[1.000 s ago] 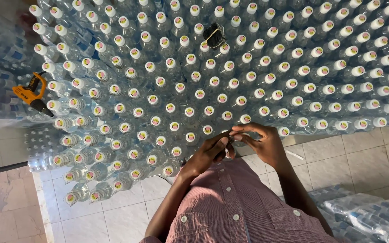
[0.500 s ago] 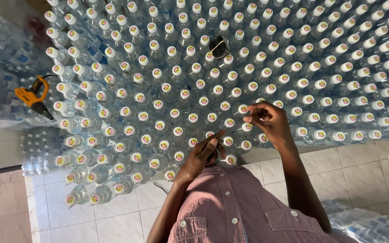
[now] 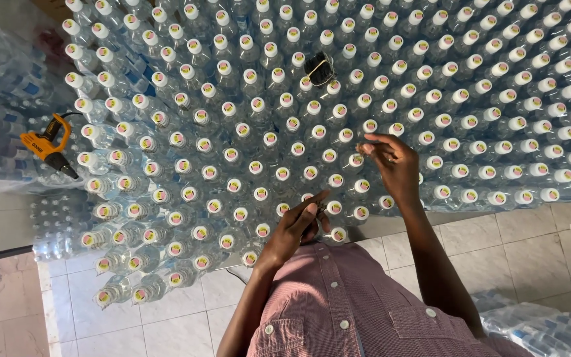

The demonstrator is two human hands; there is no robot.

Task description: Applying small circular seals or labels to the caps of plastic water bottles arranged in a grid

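Several clear plastic bottles point(image 3: 252, 106) with white caps stand packed together on a tiled floor, seen from above. My left hand point(image 3: 297, 225) rests on the caps at the near edge of the block, fingers stretched out and apart, holding nothing that I can see. My right hand point(image 3: 393, 164) hovers further in, over the caps, its thumb and fingertips pinched on a small piece too tiny to identify, just above a bottle cap point(image 3: 355, 160). My pink checked shirt point(image 3: 351, 311) fills the bottom of the view.
An orange power tool point(image 3: 47, 147) lies on wrapped bottle packs point(image 3: 1, 99) at the left. A small dark bundle point(image 3: 318, 68) sits on the caps further back. More wrapped packs point(image 3: 550, 330) lie at the bottom right. Beige floor tiles point(image 3: 530, 251) show along the near side.
My right hand has left the near-edge bottle and moved further in and to the right, still pinched. My left hand has stayed near the edge and stretched its fingers out.
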